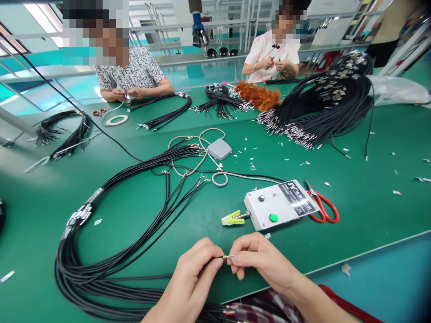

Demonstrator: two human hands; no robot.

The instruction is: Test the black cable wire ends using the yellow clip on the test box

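Observation:
At the front edge of the table, my left hand (197, 273) pinches a black cable close to its stripped end. My right hand (257, 258) has its thumb and forefinger closed on the thin wires (230, 256) that stick out of that end. A long looped bundle of black cables (111, 262) curves from the left toward my left hand, and more cable ends lie below my wrists. Beyond my hands stands a white box (266, 206) with a knob and a green button. A yellow-green clip (233, 218) sits on its metal shaft.
Red-handled scissors (325, 208) lie right of the box. Behind are a grey pedal-like block (220, 148) with a coiled grey cord, and a big heap of black cables (313, 105). White scraps are scattered about. Two people work across the green table (370, 197).

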